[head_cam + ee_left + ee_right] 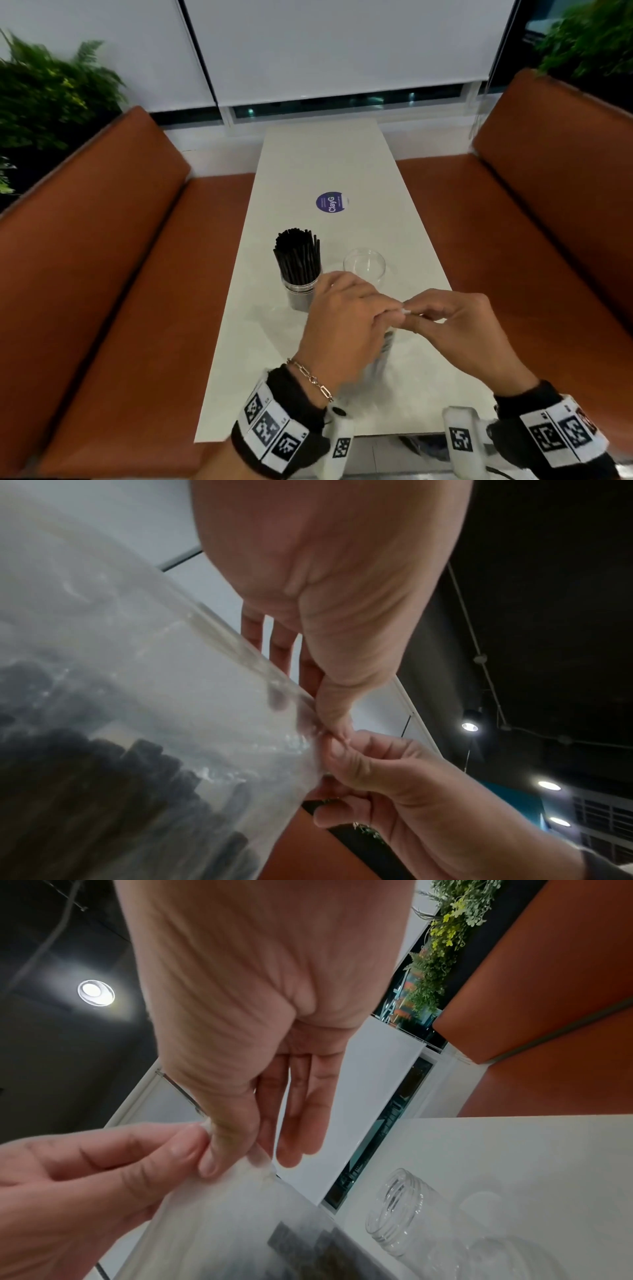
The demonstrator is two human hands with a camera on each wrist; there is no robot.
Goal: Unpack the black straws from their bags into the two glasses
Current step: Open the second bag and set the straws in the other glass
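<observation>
A clear plastic bag of black straws hangs over the near part of the white table. My left hand and my right hand both pinch its top edge, fingertips close together. In the left wrist view my left thumb presses the bag beside my right hand. The right wrist view shows my right thumb and my left hand on the bag's corner. Behind my hands, one glass is packed with black straws. To its right stands an empty glass, also visible as the glass in the right wrist view.
A round purple sticker lies further back on the table. Orange bench seats run along both long sides. Green plants stand behind the benches. A window with white blinds is at the far end.
</observation>
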